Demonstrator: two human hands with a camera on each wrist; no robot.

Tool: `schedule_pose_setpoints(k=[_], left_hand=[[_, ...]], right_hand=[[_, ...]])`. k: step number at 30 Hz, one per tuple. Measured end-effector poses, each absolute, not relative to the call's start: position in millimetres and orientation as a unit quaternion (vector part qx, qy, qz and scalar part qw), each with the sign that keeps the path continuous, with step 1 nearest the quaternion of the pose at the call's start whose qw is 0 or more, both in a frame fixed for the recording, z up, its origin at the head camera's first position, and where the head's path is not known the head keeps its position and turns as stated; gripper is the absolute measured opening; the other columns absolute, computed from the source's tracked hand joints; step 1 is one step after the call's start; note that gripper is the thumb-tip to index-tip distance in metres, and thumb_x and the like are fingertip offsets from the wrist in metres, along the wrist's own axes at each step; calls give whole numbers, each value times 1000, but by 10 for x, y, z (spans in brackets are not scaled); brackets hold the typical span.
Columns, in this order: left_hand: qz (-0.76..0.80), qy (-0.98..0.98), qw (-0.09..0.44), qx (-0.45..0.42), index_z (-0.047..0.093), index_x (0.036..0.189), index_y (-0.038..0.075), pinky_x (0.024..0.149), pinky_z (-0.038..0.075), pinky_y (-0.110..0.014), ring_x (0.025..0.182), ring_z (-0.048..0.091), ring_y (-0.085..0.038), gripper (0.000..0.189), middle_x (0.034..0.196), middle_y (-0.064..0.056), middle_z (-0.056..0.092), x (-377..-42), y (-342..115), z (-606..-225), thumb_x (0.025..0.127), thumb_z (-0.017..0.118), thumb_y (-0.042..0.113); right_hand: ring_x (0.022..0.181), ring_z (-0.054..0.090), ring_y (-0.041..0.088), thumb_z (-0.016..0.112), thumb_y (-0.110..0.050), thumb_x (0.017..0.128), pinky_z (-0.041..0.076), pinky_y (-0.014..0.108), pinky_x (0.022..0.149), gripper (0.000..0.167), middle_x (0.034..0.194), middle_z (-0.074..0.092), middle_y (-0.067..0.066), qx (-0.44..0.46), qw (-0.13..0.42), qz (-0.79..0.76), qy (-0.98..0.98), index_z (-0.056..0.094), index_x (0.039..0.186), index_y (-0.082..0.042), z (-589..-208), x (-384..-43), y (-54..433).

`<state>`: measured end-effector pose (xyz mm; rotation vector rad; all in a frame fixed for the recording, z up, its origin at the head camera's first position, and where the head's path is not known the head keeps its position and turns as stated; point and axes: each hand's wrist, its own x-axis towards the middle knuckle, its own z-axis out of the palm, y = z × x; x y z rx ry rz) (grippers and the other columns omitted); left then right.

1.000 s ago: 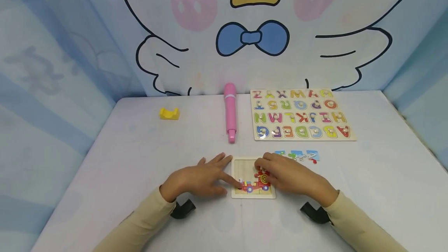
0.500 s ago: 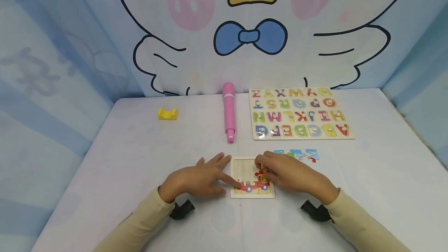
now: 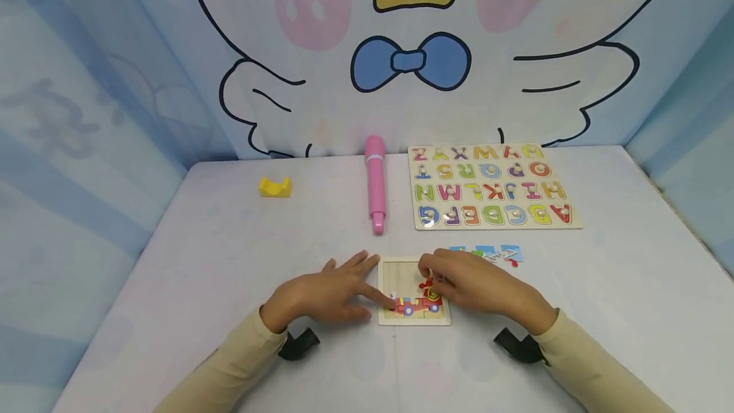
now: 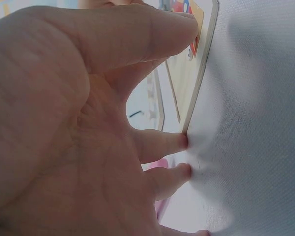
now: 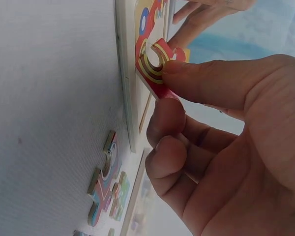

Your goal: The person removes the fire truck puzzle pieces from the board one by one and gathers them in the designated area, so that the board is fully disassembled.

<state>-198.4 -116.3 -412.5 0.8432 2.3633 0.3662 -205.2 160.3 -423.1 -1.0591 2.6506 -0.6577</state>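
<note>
In the head view, a small wooden puzzle tray [image 3: 399,276] lies between both hands. Along its near side are jigsaw pieces forming a red vehicle [image 3: 409,307] with blue wheels. My right hand [image 3: 478,280] pinches a red jigsaw piece [image 5: 160,73] with a yellow ring pattern between thumb and fingers. The right wrist view has this piece tilted over the tray's right side, its lower edge against the neighbouring picture. My left hand [image 3: 323,293] is spread out, thumb reaching onto the near left of the picture. One of its fingertips [image 4: 182,141] touches the tray's corner.
Several loose jigsaw pieces [image 3: 509,252] lie just beyond the right hand. Farther back are an alphabet puzzle board [image 3: 497,201], a pink microphone-shaped toy [image 3: 376,183] and a yellow block [image 3: 275,187]. Cartoon-printed curtains [image 3: 410,113] close off the table's back and sides.
</note>
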Motion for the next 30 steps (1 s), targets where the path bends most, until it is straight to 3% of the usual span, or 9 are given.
schedule_pose_setpoints(k=[30], left_hand=[[141,888,292,326,68,132,45,114,14,-74,157,7,-33,38,170,-10,19,-1985,-1170,-4123,99,68,24]], right_hand=[[71,50,5,68,-6,97,46,25,65,15,79,53,-13,-366,123,-252,888,61,101,-18,-4143,-2040,1623]])
